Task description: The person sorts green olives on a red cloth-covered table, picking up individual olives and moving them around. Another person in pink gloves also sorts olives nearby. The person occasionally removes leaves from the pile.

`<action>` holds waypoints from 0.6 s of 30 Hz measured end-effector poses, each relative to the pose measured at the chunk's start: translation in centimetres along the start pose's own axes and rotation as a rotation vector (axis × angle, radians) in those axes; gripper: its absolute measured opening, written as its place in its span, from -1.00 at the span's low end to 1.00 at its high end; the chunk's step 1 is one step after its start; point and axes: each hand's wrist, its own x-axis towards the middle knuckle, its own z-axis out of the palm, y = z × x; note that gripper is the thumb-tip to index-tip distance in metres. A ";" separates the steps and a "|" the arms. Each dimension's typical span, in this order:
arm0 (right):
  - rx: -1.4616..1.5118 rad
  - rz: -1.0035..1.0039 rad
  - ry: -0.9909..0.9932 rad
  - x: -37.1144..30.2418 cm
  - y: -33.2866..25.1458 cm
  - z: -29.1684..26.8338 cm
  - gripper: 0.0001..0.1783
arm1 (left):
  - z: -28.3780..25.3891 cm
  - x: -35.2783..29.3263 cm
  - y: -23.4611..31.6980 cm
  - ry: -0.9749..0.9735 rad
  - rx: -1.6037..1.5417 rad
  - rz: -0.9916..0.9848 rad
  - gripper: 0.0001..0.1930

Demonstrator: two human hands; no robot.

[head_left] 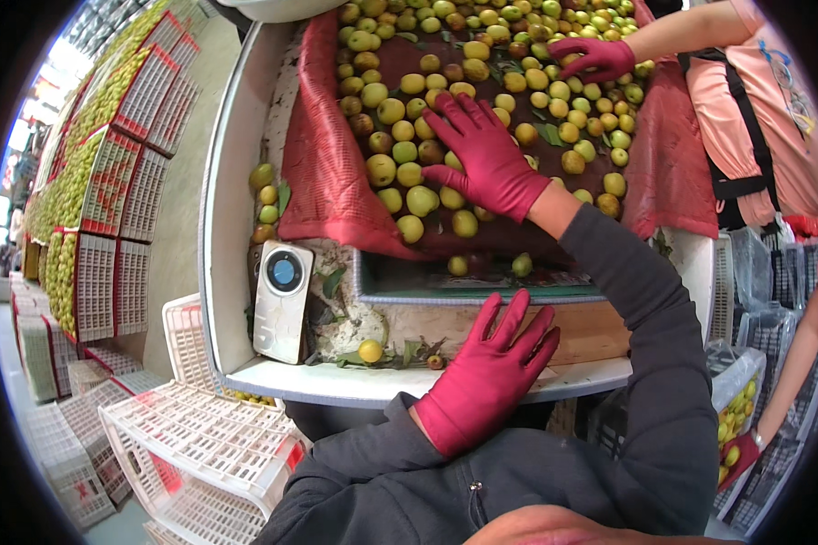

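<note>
Both of my hands wear dark pink gloves. My right hand [493, 162] lies palm down with fingers spread over small round yellow-green and brownish fruits, which look like jujubes [421, 200]. Its fingertips touch some of them, and it grips none that I can see. The fruits lie on a dark red mesh cloth [323, 182] in a white-edged sorting table [220, 236]. My left hand [486, 377] is held near the table's front edge, fingers apart, with nothing in it. Just beyond it is a slot [400, 282] at the cloth's lower edge, where two fruits sit.
A co-worker's gloved hand [598, 60] reaches into the fruits at the far right. Another gloved hand [741, 457] is by a lined crate at lower right. A silver phone [282, 331] lies at the table's left corner. White plastic crates [209, 436] stand at left.
</note>
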 end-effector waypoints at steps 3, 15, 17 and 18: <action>0.172 -0.017 0.047 2.2 -2.2 1.2 -0.09 | 0.1 -0.2 -0.1 -0.001 0.004 0.004 -0.37; -0.144 -0.039 0.024 10.4 -1.6 6.0 -0.32 | 0.2 0.4 -0.1 -0.019 -0.041 0.017 -0.35; -0.084 -0.078 0.009 8.9 -2.6 4.9 -0.33 | -0.1 0.1 -0.1 -0.026 -0.035 -0.006 -0.34; -0.044 -0.096 0.040 7.7 -2.5 4.0 -0.33 | -0.2 0.2 0.0 -0.031 -0.033 0.001 -0.33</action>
